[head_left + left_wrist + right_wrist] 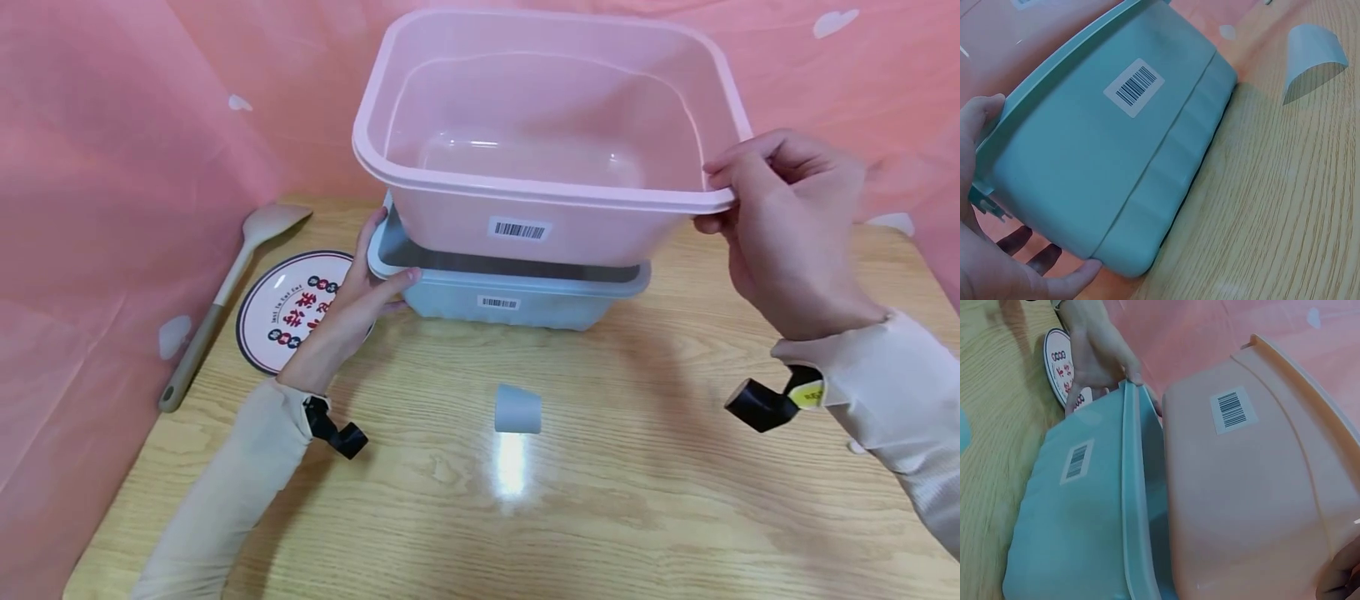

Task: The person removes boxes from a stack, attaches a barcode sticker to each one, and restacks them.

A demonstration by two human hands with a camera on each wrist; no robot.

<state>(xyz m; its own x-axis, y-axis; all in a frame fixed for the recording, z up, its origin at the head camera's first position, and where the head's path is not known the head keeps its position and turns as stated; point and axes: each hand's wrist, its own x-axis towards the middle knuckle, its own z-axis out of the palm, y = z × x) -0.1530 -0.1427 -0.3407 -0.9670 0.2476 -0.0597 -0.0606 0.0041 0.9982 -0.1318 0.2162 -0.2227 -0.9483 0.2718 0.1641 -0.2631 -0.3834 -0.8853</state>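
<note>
A pink plastic basin (540, 218), with a barcode label on its side, hangs tilted over a light blue basin (555, 287). My right hand (795, 217) pinches the pink basin's rim at its right corner, thumb over the inside. The left hand (345, 308) grips the blue basin's left end, thumb on the rim and fingers spread along the outer wall, as the left wrist view shows. The blue basin stands on the wooden table; its inside is mostly hidden under the pink one. From the right wrist view, the pink basin (1241, 487) is right at the blue basin's opening.
A small grey-blue cup (517, 410) lies on the table in front of the basins. Partly behind my left arm is a white plate (262, 308) with red lettering. Along the left edge lies a spatula (225, 292) with a grey handle. Pink cloth (90, 167) hangs around the table.
</note>
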